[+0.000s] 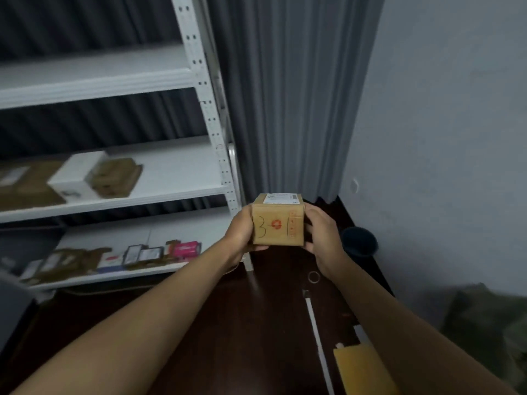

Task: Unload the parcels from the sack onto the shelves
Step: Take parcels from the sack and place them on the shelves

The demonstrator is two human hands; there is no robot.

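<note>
The white metal shelving unit [199, 81] stands to the left of and beyond the grip, three of its boards in view. The top board carries nothing visible. The middle board, up and to the left of the held parcel, bears a white box [77, 175] with brown cardboard parcels [117, 178] lying flat on either side of it. The lowest board, level with the grip and to its left, holds a row of flat packets, among them a pink packet [186, 249] nearest the hands (labels too blurred to read).

A grey pleated curtain [285, 95] hangs directly beyond the grip; a pale wall [442, 124] lies to its right. Below the hands is a dark wood floor [242, 323].

A green sack [490, 323] sits low and to the right of the grip, near the right forearm, partly cut off by the frame edge. A yellow flat item [362, 369] lies on the floor below the right forearm. A dark round container [359, 242] stands just to the right of the right hand.

The small cardboard parcel [278, 220] is held in mid-air, clear of all boards, just right of the shelving's front upright. Left hand [242, 232] clasps its left face, fingers curled beneath; right hand [319, 232] clasps its right face likewise. A white label is on top; a handwritten "3" and a red stamp face the camera.
</note>
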